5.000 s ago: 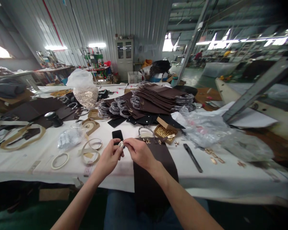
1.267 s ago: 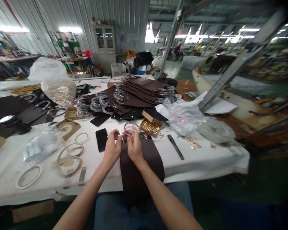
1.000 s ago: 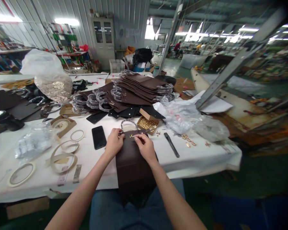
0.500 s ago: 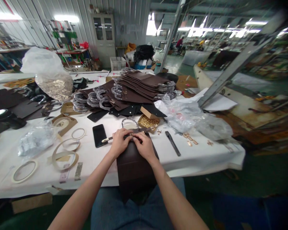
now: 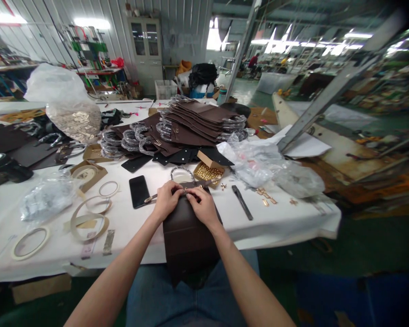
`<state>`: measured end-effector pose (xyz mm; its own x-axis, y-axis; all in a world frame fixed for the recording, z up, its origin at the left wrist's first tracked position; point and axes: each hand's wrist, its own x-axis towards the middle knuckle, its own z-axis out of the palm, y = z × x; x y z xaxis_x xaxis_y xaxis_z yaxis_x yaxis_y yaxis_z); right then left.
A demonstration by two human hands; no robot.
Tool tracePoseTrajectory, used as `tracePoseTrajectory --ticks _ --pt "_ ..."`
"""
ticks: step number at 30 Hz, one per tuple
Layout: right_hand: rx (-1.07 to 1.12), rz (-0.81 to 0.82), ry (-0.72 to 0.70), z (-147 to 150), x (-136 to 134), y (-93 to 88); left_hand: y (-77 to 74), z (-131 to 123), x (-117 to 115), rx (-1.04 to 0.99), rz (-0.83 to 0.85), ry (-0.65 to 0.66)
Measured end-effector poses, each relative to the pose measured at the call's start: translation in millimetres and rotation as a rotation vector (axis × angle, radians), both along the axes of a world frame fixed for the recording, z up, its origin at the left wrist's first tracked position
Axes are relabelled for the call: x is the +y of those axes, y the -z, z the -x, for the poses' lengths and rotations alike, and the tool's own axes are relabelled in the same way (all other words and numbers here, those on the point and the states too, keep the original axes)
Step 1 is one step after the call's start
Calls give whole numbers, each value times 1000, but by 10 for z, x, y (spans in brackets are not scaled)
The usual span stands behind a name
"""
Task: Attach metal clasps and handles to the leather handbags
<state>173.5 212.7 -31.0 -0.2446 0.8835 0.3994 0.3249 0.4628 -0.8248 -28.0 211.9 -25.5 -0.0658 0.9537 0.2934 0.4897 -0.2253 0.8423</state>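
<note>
A dark brown leather bag piece (image 5: 189, 243) lies over the table edge and down onto my lap. Its plastic-wrapped handle (image 5: 172, 173) loops up at the far end. Across its top runs a narrow brown strap (image 5: 152, 197) with a gold fitting at its left end. My left hand (image 5: 166, 200) pinches this strap near the middle. Close against it, my right hand (image 5: 204, 206) has thumb and fingers closed on the same spot, where a small bit of gold metal shows between the fingertips. The fingers partly hide that fitting.
Left of the strap lies a black phone (image 5: 138, 192). Beyond the hands stands a box of gold studs (image 5: 209, 172). A dark flat tool (image 5: 241, 203) and gold fittings (image 5: 266, 196) are at right, tape rolls (image 5: 30, 243) at left. Stacked brown bags (image 5: 197, 122) fill the back.
The whole view has shifted slightly, so things sit a little further left. Both hands stay at the same place on the strap, with only small finger movement.
</note>
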Motion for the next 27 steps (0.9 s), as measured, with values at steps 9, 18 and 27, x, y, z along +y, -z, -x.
tracePoseTrajectory --ticks 9,18,27 --pt "15 -9 2 -12 -5 -14 12 -10 -8 69 -15 44" --pt "5 6 16 -31 12 21 14 -40 -6 92 -3 1" --pt "16 -5 6 -20 -4 -15 19 -24 -23 31 -29 75"
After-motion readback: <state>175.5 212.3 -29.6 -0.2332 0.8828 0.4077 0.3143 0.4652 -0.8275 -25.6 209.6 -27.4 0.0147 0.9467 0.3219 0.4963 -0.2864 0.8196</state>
